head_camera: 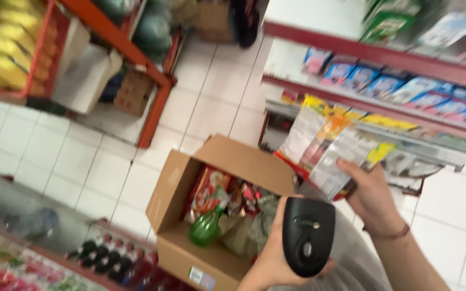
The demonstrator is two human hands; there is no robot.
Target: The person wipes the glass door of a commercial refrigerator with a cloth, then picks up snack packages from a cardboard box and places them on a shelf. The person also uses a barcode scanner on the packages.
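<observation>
**Scanner in one hand, snack packet in the other, above an open carton**

Nearest the camera, the person's left hand is wrapping its fingers around a black, rounded handheld barcode scanner, gripping it firmly with the device's back facing the viewer. Just beyond it and to the right, the right hand is clasping the lower edge of a flat, shiny plastic snack packet printed in silver, yellow and red, the thumb pressing on its face and the other fingers hidden behind it. A thin dark band is circling that wrist. The packet is being held in the air, tilted, just above and to the right of the scanner, in front of the lowest shelf edge.

Below and left of both hands, an open brown cardboard box is sitting on the white tiled floor, its flaps standing up. Inside it, a green plastic spray bottle is lying against the near wall among red wrapped packets.

Farther off on the right, a red-edged white shelving unit is carrying rows of small blue and white boxes. At the far left, an orange metal rack is holding yellow bags. In the bottom left corner, dark-capped bottles are standing in a row, blurred.
</observation>
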